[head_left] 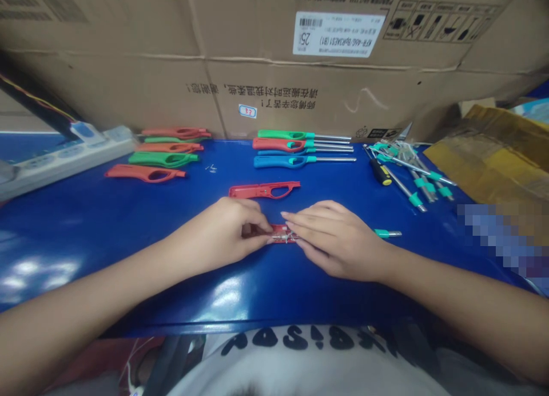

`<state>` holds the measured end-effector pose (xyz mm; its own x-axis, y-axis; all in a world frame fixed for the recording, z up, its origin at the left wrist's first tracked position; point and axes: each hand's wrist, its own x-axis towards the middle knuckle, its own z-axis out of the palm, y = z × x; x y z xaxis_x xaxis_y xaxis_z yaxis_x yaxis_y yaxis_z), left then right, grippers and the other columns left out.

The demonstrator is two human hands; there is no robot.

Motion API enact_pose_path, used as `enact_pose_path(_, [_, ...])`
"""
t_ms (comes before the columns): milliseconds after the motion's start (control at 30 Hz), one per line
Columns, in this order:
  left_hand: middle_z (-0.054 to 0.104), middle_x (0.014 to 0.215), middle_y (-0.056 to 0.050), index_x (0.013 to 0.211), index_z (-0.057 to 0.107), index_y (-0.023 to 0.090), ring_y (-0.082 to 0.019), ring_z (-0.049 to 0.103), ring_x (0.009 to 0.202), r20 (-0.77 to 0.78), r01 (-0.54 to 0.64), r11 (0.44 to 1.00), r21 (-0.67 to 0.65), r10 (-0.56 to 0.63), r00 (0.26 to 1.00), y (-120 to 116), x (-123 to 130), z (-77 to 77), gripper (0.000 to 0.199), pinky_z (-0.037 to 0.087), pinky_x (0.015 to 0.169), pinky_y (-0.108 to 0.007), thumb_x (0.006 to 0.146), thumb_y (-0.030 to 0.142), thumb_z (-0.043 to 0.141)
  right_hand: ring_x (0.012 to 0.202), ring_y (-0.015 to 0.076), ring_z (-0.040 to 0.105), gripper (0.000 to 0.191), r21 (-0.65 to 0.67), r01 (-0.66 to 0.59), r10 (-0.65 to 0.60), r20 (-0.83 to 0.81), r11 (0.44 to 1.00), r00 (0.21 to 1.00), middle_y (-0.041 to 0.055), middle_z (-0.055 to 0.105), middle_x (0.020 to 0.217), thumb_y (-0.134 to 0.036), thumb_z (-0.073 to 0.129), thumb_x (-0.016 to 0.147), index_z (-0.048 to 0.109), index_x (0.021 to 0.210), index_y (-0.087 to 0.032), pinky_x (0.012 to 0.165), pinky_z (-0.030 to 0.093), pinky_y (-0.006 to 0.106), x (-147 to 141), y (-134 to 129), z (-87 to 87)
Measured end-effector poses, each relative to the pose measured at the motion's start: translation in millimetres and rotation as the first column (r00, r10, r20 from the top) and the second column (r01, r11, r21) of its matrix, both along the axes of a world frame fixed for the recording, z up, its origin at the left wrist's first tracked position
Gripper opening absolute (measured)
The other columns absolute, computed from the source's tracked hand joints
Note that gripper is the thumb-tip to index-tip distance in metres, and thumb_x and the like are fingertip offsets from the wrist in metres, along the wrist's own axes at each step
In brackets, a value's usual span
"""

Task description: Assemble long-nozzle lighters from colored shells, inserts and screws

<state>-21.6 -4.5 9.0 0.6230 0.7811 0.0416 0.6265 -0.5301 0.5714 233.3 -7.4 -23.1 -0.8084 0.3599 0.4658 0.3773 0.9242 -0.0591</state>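
An open red lighter casing [281,229] with metal and white inner parts lies on the blue table between my hands. My left hand [234,230] pinches its left end, thumb and fingertips closed at the inner parts. My right hand [337,238] covers the right part of the casing, its fingers and thumb closed around it. A metal lighter tube with a teal collar [381,233] sticks out beyond the right hand. What lies under the right palm is hidden. Just behind my hands rests a loose red casing half [257,190].
Orange and green casings [146,173] lie at the left by a white power strip [64,161]. Several long lighters [283,160] are lined up at the back. Right stand loose tubes [422,181], a black-yellow screwdriver [380,171] and a yellow-taped box [493,155]. A large carton [150,92] walls the back.
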Motion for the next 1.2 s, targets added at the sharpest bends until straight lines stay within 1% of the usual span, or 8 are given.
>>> enact_pose_path(133, [0.073, 0.080, 0.000, 0.088, 0.080, 0.021, -0.011, 0.065, 0.065, 0.034, -0.053, 0.997, -0.058, 0.055, 0.998, 3, 0, -3.5, 0.014, 0.049, 0.062, -0.022, 0.088, 0.033, 0.073, 0.115, 0.0219, 0.067, 0.030, -0.038, 0.034, -0.035, -0.027, 0.999, 0.999, 0.0117, 0.068, 0.134, -0.019, 0.054, 0.097, 0.067, 0.124, -0.013, 0.100, 0.051, 0.043, 2, 1, 1.5])
enact_pose_path(400, [0.075, 0.077, 0.000, 0.087, 0.082, 0.022, -0.011, 0.066, 0.062, 0.069, -0.096, 0.969, -0.228, 0.115, 0.991, 8, 0, -4.1, 0.015, 0.049, 0.058, -0.021, 0.082, 0.036, 0.078, 0.128, 0.0257, 0.059, 0.035, -0.094, 0.002, 0.018, 0.209, 0.996, 0.978, 0.0134, 0.057, 0.147, -0.023, 0.046, 0.102, 0.063, 0.131, -0.013, 0.108, 0.042, 0.051, 5, 0, 3.5])
enact_pose_path(500, [0.076, 0.080, 0.000, 0.089, 0.083, 0.024, -0.012, 0.067, 0.065, 0.052, -0.090, 0.977, -0.191, 0.101, 0.994, 7, 0, -0.5, 0.016, 0.049, 0.059, -0.021, 0.083, 0.038, 0.077, 0.129, 0.0248, 0.058, 0.037, -0.106, -0.006, 0.027, 0.197, 0.994, 0.980, 0.0122, 0.056, 0.148, -0.023, 0.046, 0.102, 0.059, 0.136, -0.015, 0.110, 0.040, 0.051, 6, 2, 4.9])
enact_pose_path(600, [0.077, 0.083, -0.001, 0.094, 0.082, 0.024, -0.014, 0.068, 0.067, 0.013, -0.076, 0.986, -0.150, 0.078, 0.997, 7, -2, 3.0, 0.020, 0.050, 0.060, -0.023, 0.087, 0.039, 0.072, 0.124, 0.0224, 0.061, 0.038, -0.121, 0.018, -0.009, 0.073, 0.992, 0.997, 0.0102, 0.063, 0.140, -0.022, 0.050, 0.100, 0.058, 0.137, -0.017, 0.108, 0.042, 0.046, 10, 6, 7.2])
enact_pose_path(700, [0.077, 0.085, 0.000, 0.098, 0.082, 0.024, -0.014, 0.069, 0.068, -0.006, -0.076, 0.987, -0.144, 0.076, 0.997, 8, -4, 3.9, 0.018, 0.051, 0.063, -0.023, 0.088, 0.034, 0.070, 0.113, 0.0218, 0.064, 0.031, -0.168, 0.095, -0.100, -0.022, 0.981, 0.995, 0.0081, 0.072, 0.124, -0.022, 0.057, 0.097, 0.066, 0.126, -0.019, 0.099, 0.046, 0.042, 15, 12, 9.9])
enact_pose_path(800, [0.077, 0.083, 0.000, 0.094, 0.082, 0.024, -0.013, 0.069, 0.069, 0.005, -0.069, 0.987, -0.147, 0.071, 0.997, 10, -5, 2.5, 0.014, 0.052, 0.065, -0.023, 0.087, 0.030, 0.072, 0.106, 0.0215, 0.063, 0.025, -0.235, 0.123, -0.125, 0.005, 0.964, 0.992, 0.0067, 0.072, 0.116, -0.023, 0.061, 0.095, 0.071, 0.117, -0.022, 0.093, 0.046, 0.041, 18, 16, 11.1])
enact_pose_path(1033, [0.075, 0.081, 0.000, 0.091, 0.082, 0.024, -0.013, 0.068, 0.069, 0.015, -0.022, 0.998, -0.067, 0.023, 1.000, 11, -5, 0.2, 0.012, 0.051, 0.066, -0.024, 0.088, 0.028, 0.072, 0.119, 0.0226, 0.061, 0.024, -0.313, 0.125, -0.117, 0.044, 0.941, 0.992, 0.0058, 0.069, 0.129, -0.023, 0.056, 0.100, 0.075, 0.115, -0.024, 0.100, 0.043, 0.044, 15, 15, 4.3])
enact_pose_path(1200, [0.076, 0.085, -0.001, 0.094, 0.082, 0.024, -0.014, 0.068, 0.071, 0.010, -0.039, 0.997, -0.063, 0.039, 0.999, 9, -4, 1.0, 0.013, 0.052, 0.066, -0.024, 0.088, 0.029, 0.072, 0.115, 0.0239, 0.062, 0.024, -0.333, 0.144, -0.149, 0.009, 0.932, 0.989, 0.0062, 0.070, 0.126, -0.024, 0.056, 0.100, 0.077, 0.110, -0.025, 0.098, 0.045, 0.046, 11, 13, 2.5])
